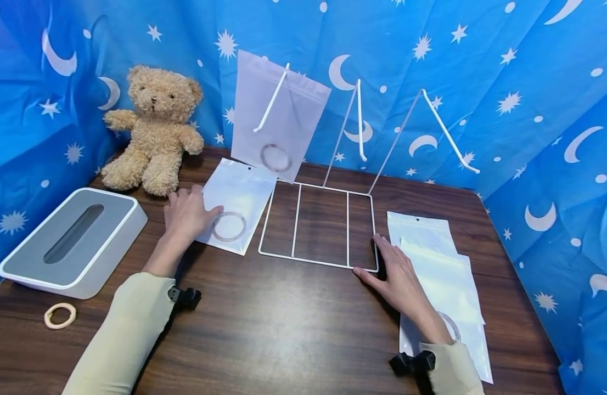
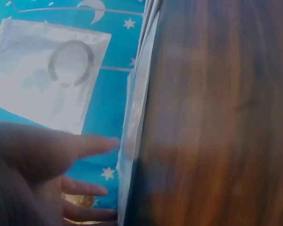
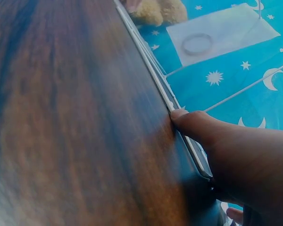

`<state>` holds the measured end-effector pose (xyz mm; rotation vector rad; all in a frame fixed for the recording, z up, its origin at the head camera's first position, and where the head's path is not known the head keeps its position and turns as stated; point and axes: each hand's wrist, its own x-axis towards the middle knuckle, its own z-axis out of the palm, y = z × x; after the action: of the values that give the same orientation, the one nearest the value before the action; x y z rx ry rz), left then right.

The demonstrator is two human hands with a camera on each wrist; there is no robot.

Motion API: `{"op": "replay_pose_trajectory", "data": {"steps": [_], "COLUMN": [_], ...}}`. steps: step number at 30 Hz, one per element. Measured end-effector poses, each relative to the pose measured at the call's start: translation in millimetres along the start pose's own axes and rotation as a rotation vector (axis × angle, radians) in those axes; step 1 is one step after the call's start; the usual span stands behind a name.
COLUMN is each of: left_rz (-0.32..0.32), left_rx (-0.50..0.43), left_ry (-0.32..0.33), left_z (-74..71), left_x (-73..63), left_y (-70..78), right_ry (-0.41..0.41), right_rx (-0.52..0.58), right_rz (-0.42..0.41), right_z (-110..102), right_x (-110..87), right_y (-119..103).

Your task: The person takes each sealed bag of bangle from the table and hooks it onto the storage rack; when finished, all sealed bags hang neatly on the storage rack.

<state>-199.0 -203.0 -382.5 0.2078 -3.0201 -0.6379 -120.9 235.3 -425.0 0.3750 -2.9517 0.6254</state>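
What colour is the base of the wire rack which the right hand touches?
The base of the wire rack is white; the head view shows it best.

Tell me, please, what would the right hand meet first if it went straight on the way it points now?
The white rack: the right hand seems to touch its near right corner, though depth there is hard to judge.

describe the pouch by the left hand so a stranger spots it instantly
On the dark wooden table stands a white wire rack. Left of its base, at the left hand, lies a white pouch with a ring showing inside. Unlike the hanging pouch, it lies on the table; unlike the overlapping pouches, it's nearer the teddy.
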Motion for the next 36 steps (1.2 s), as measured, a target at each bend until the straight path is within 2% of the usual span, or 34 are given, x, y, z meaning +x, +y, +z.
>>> {"op": "replay_pose_trajectory", "data": {"steps": [5,11,13,15,20,24,27,29,31,33,36], "left_rz": [0.009,0.063,0.085,0.087,0.062,0.114,0.169,0.200,0.247,0.333,0.512], "left_rx": [-0.068,-0.293,-0.362,-0.412,-0.484,-0.417,-0.314,-0.262,-0.217,-0.192,-0.196], "left_ry": [0.025,0.087,0.074,0.021,-0.200,-0.334,-0.379,-0.367,-0.309,-0.206,0.004], "left_z": [4.9,4.5,2.7,-0.4,-13.0,-31.9,-53.1,-67.9,-81.0,-90.5,-97.5], "left_x": [2.9,6.6,8.6,10.4,12.7,7.8,-2.5,-11.3,-21.1,-30.0,-39.8], "left_y": [-3.9,-13.1,-17.2,-20.7,-25.6,-25.8,-21.6,-15.7,-8.6,-0.5,12.1], "right_ry": [0.012,0.023,0.022,0.017,0.005,-0.001,-0.008,-0.012,-0.014,-0.013,-0.006], "right_rx": [0.006,0.010,0.011,0.011,0.008,0.005,0.005,0.005,0.007,0.009,0.014], "right_rz": [-0.017,-0.030,-0.029,-0.025,-0.011,-0.003,0.010,0.017,0.017,0.013,-0.003], "right_z": [0.4,-0.2,-0.3,-0.2,-0.1,-0.8,-1.1,-1.3,-1.4,-1.4,-1.0], "right_x": [0.1,-0.2,-0.4,-0.3,0.4,0.5,0.0,0.0,0.1,0.3,0.3], "right_y": [0.7,1.1,1.0,0.8,-0.1,0.1,0.3,0.3,0.4,0.3,0.0]}}
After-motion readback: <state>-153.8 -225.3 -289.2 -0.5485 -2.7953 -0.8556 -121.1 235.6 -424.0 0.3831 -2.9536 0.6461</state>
